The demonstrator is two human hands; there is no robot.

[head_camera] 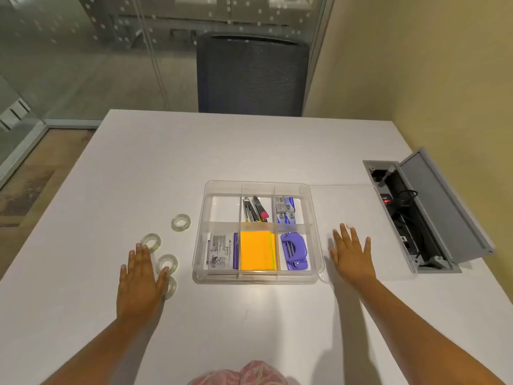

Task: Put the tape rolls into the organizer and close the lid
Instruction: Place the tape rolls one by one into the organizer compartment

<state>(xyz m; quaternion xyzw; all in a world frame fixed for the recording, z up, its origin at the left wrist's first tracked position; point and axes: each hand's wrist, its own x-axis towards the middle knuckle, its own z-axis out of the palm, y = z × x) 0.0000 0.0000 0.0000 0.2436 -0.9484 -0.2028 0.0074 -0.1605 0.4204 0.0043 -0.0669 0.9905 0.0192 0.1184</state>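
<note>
A clear plastic organizer (316,234) with several compartments sits mid-table; its far-left compartment (224,209) holds nothing. Its clear lid (361,207) lies flat on the table to the right. Several clear tape rolls lie left of the organizer: one (181,222) farthest, one (150,241) by my fingertips, one (168,263) beside my index finger, and one (171,287) partly under my hand. My left hand (138,282) rests flat and open over them. Flat and open too, my right hand (352,252) lies on the near part of the lid, holding nothing.
The organizer holds staplers (254,209), staple boxes (285,208), a white packet (220,250), orange sticky notes (256,252) and a purple hole punch (294,250). An open cable box with a raised grey flap (441,207) sits at the right edge. A dark chair (251,76) stands behind the table.
</note>
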